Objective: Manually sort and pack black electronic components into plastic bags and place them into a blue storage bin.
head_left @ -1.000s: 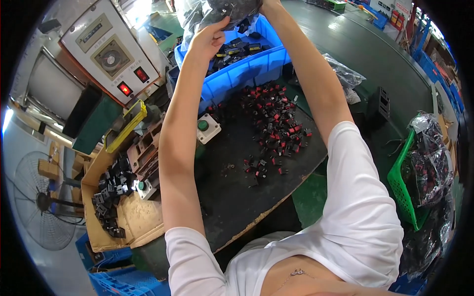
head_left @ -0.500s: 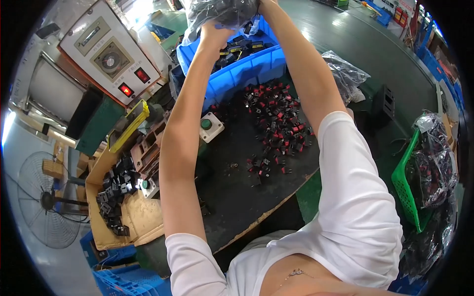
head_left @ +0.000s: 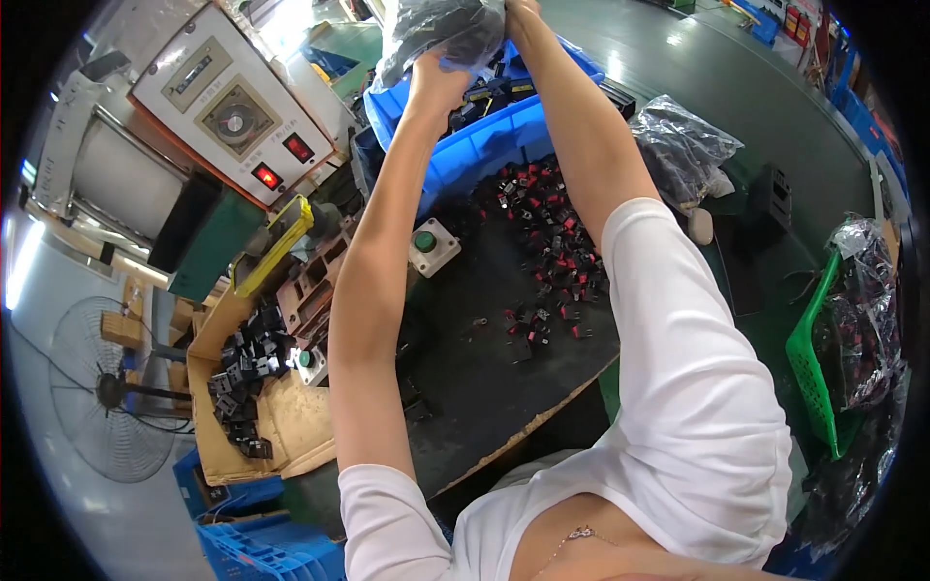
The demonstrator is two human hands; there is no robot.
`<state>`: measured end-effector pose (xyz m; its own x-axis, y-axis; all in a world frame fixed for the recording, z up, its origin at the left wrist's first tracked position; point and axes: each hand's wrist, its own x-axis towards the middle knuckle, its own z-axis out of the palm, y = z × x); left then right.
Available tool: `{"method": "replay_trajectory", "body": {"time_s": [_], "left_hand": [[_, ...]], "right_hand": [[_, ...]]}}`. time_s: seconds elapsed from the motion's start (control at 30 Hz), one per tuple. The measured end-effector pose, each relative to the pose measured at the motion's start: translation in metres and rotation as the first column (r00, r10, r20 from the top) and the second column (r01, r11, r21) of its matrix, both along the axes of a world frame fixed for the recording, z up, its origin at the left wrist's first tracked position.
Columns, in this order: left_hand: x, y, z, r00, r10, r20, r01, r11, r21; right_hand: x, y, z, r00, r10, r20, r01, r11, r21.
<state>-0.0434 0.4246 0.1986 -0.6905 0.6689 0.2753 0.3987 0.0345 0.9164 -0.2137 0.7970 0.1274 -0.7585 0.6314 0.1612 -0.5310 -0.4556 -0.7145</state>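
At the top edge of the head view, a clear plastic bag (head_left: 441, 31) with dark contents is held up above a blue bin (head_left: 504, 134). My left hand (head_left: 436, 85) is closed on the bag's lower side. My right hand (head_left: 521, 14) is closed at the bag's right edge, partly cut off by the picture's rim. Inside the bin lie black parts (head_left: 489, 94), some with yellow. In front of it, a loose pile of small black and red switches (head_left: 557, 237) is spread over the dark worktop (head_left: 465, 382), partly hidden by my right arm.
On the left stand a white control box (head_left: 232, 111) with red switches, a fixture with green buttons (head_left: 424, 242), and a cardboard box (head_left: 291, 426) of black parts. To the right lie a plastic bag (head_left: 683, 145), a black block (head_left: 770, 198) and a green basket (head_left: 814, 368) with bagged parts.
The whole view has shifted a little, so the surroundings sit slightly further right and lower. Both hands still hold the bag over the bin.
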Motion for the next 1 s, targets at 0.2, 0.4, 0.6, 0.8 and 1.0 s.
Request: {"method": "replay_trajectory", "body": {"time_s": [0.2, 0.4, 0.6, 0.8, 1.0], "left_hand": [[-0.038, -0.017, -0.043, 0.988, 0.019, 0.151, -0.009, 0.998, -0.063], [-0.082, 0.002, -0.029, 0.979, 0.186, 0.082, -0.188, 0.982, 0.020], [-0.068, -0.010, -0.023, 0.988, 0.073, 0.135, -0.089, 0.990, 0.111], [-0.081, -0.007, -0.020, 0.921, -0.229, 0.315, 0.152, 0.956, 0.252], [-0.050, -0.009, -0.029, 0.962, -0.139, -0.237, 0.142, 0.990, -0.002]], "right_hand": [[0.160, 0.120, 0.028, 0.428, -0.862, -0.271, 0.397, -0.090, 0.913], [0.125, -0.078, 0.096, 0.851, -0.489, 0.191, 0.303, 0.755, 0.582], [0.215, -0.196, 0.093, 0.619, -0.665, 0.417, -0.574, -0.022, 0.818], [0.236, -0.240, 0.037, 0.760, -0.650, 0.010, -0.211, -0.233, 0.949], [0.235, -0.256, 0.029, 0.764, -0.640, -0.079, -0.088, -0.225, 0.970]]}}
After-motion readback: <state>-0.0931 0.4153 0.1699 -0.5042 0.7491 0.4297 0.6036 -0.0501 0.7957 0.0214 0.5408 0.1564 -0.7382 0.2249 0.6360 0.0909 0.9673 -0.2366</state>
